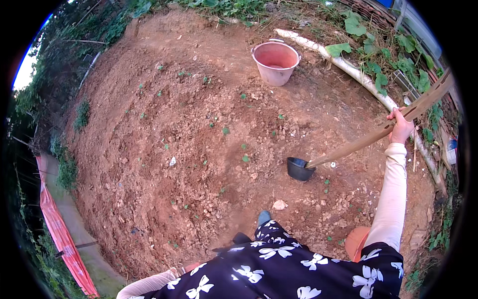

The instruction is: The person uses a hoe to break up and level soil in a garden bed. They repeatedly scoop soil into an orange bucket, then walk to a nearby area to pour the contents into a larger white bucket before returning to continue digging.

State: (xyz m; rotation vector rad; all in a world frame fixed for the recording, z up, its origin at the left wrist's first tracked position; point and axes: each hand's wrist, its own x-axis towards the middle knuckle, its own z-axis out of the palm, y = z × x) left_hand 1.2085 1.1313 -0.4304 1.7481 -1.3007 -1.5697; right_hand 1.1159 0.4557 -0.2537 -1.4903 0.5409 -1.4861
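Observation:
My right hand point(401, 126) grips the long wooden handle point(358, 146) of a dipper, with the arm stretched out to the right. At the handle's lower end, the black scoop point(301, 170) is at or just above the reddish soil. Only a sliver of my left hand point(192, 267) shows beside my waist; its fingers are hidden by the dark patterned clothing. Small green seedlings point(245, 158) are scattered over the crumbly soil point(201, 142) in front of me. Farther off stands a pinkish bucket point(275, 74) with its inside visible.
An orange bucket point(355, 242) sits behind my right arm, partly hidden. A pale pole point(351, 68) borders the plot on the right, with leafy vines point(354, 24) beyond. Along the left lie a concrete strip point(71, 209) and red sheeting point(61, 231).

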